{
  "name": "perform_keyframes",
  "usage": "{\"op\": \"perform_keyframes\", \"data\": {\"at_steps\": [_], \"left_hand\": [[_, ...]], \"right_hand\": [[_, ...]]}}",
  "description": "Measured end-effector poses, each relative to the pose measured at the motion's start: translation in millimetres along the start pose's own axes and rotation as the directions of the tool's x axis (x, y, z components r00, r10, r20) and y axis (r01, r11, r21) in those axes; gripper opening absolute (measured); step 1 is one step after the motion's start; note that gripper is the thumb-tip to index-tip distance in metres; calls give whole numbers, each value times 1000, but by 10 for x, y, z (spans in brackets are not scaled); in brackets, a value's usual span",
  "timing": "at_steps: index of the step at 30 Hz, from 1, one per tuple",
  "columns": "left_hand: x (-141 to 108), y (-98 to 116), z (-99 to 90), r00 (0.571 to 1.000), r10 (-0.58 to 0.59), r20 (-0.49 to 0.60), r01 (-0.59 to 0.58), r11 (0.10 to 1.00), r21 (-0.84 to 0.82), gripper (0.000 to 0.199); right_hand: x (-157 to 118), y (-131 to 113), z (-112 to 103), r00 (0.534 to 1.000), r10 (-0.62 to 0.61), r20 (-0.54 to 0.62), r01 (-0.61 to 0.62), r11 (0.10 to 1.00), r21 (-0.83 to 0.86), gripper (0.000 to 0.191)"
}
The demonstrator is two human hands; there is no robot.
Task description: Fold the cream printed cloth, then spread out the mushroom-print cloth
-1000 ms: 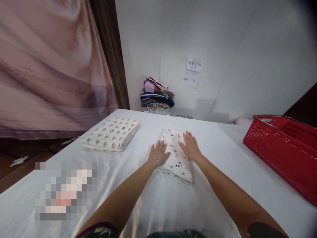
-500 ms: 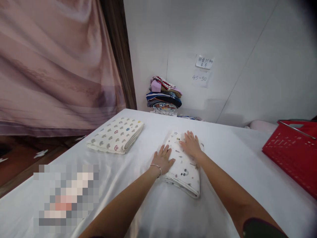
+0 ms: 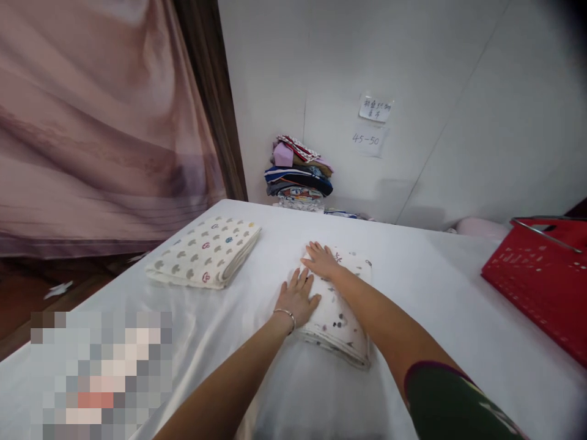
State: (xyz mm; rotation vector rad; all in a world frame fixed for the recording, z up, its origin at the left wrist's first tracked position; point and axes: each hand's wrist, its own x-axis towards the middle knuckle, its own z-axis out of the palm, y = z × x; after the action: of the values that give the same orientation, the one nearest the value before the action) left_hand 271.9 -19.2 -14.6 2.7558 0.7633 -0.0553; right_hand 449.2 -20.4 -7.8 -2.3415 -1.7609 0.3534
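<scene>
A folded white cloth point(image 3: 337, 324) with small dark prints lies on the white-covered table point(image 3: 426, 305) in front of me. My left hand point(image 3: 296, 299), with a bracelet at the wrist, rests flat on its left edge, fingers spread. Across the cloth's far left corner lies my right hand point(image 3: 321, 260), palm down with its fingers out; my right forearm passes over the cloth and hides part of it. Neither hand grips anything. Left of them is another folded cloth point(image 3: 206, 250), cream with grey and coloured mushroom-like prints.
A red basket point(image 3: 541, 275) with a metal handle stands at the right edge. Folded fabrics point(image 3: 300, 174) are piled by the wall beyond the table, under two paper notes point(image 3: 369, 125). A pink curtain point(image 3: 101, 122) hangs at left. Something pixelated point(image 3: 105, 373) lies front left.
My right hand has slid left across the cloth, from its right part to the far left corner. My left hand stays nearly in place. The view has shifted slightly.
</scene>
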Motion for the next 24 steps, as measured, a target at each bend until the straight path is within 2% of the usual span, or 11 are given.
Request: {"op": "perform_keyframes", "data": {"at_steps": [2, 4, 7, 9, 11, 14, 16, 19, 22, 24], "left_hand": [[0, -8, -7, 1000, 0, 9, 0, 1000, -4, 64], [-4, -6, -28, 1000, 1, 24, -1, 1000, -5, 65], [-10, 7, -62, 999, -2, 41, 3, 1000, -4, 65], [-11, 12, -72, 999, -2, 43, 3, 1000, -9, 66], [-10, 9, -72, 999, 1, 48, 0, 1000, -24, 65], [-1, -11, -78, 999, 0, 45, 3, 997, -80, 65], [11, -32, -102, 1000, -16, 19, 19, 988, -150, 66], [46, -78, -176, 989, -146, -38, 129, 951, -282, 63], [99, -149, -265, 950, -311, 34, 302, 884, -356, 60], [139, -210, -317, 924, -364, 122, 383, 850, -362, 59]], "right_hand": [[-53, 112, -112, 998, 28, -57, -25, 998, 56, 64], [-166, 324, -230, 971, 163, -174, -140, 981, 135, 58], [-458, 745, -352, 869, 426, -252, -362, 894, 263, 53], [-691, 982, -367, 815, 526, -243, -444, 836, 321, 55], [-907, 1113, -331, 770, 592, -237, -484, 784, 388, 58], [-1152, 1113, -219, 723, 659, -207, -490, 701, 518, 65], [-1263, 1039, -144, 710, 689, -146, -476, 622, 621, 68], [-1373, 924, -83, 707, 706, -31, -451, 484, 750, 72], [-1440, 843, -91, 714, 696, 72, -446, 373, 814, 66], [-1460, 797, -112, 720, 682, 128, -453, 323, 831, 56]]}}
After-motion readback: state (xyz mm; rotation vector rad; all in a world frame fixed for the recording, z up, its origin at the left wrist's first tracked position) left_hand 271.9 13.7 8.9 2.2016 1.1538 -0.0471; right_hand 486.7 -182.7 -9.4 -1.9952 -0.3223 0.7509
